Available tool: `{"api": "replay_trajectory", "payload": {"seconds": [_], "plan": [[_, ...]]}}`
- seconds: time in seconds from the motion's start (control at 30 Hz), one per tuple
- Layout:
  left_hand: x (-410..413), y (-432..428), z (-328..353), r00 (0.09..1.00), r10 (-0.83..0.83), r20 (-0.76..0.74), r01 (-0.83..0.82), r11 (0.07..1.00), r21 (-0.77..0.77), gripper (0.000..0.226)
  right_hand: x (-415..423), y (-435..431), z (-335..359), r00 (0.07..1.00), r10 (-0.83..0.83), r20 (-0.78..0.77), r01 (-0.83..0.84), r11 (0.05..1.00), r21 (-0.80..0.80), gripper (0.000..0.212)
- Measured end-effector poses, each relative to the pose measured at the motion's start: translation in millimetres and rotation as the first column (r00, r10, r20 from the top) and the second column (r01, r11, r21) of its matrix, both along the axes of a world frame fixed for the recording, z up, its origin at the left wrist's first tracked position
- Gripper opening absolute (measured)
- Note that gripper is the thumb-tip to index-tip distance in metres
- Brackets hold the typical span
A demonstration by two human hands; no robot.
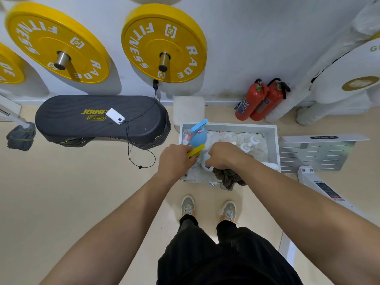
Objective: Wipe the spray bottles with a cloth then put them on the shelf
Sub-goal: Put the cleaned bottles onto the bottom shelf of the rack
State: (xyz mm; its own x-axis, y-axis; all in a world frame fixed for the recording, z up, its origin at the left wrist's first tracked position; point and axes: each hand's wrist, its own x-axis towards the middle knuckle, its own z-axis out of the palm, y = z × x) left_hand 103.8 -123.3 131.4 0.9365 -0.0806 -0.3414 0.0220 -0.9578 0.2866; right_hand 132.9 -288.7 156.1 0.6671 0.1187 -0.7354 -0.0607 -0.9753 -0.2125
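Left grip point(176, 159) clasps one yellow-trigger spray bottle point(195, 151); right grip point(224, 156) clutches one dark cloth point(227, 176); one blue spray bottle point(197, 137) stands beside.

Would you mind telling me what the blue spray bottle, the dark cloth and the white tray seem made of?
The rounded blue spray bottle looks like smooth plastic with a soft sheen. The dark patterned cloth seems woven fabric: it hangs in folds. The white tray is probably painted metal, given thin straight walls.
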Motion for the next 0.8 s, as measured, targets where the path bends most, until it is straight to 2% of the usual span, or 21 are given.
{"api": "replay_trajectory", "payload": {"seconds": [0.2, 0.5, 0.6, 0.67, 0.73, 0.8], "plan": [[-0.7, 12.7, -0.7, 0.998, 0.068, -0.012, -0.068, 0.997, -0.028, 0.025, 4.2, 4.1, 8.2, 0.998, -0.037, 0.043, 0.036, 0.999, 0.017, 0.037], [9.7, 8.7, 4.4, 0.993, 0.086, -0.084, -0.092, 0.993, -0.068, 0.039, 39.2, -2.1, 66.3, 0.992, 0.011, 0.126, -0.006, 0.999, -0.038, 0.039], [24.6, 6.6, 13.8, 0.984, 0.176, -0.01, -0.176, 0.982, -0.067, 0.049, 55.2, -9.6, 76.1, 0.99, 0.004, 0.14, 0.002, 0.999, -0.042, 0.028], [41.6, 5.2, 19.1, 0.959, 0.281, 0.042, -0.274, 0.953, -0.131, 0.04, 63.4, -14.9, 77.7, 0.988, -0.002, 0.152, 0.006, 1.0, -0.027, 0.025], [60.0, 1.2, 22.4, 0.949, 0.315, -0.006, -0.31, 0.929, -0.202, 0.033, 69.4, -18.5, 76.5, 0.986, 0.003, 0.167, 0.003, 0.999, -0.032, 0.029], [76.5, -5.5, 18.7, 0.97, 0.234, -0.06, -0.242, 0.945, -0.222, 0.052, 75.0, -21.1, 71.0, 0.984, -0.009, 0.179, 0.017, 0.999, -0.045, 0.03]]}}
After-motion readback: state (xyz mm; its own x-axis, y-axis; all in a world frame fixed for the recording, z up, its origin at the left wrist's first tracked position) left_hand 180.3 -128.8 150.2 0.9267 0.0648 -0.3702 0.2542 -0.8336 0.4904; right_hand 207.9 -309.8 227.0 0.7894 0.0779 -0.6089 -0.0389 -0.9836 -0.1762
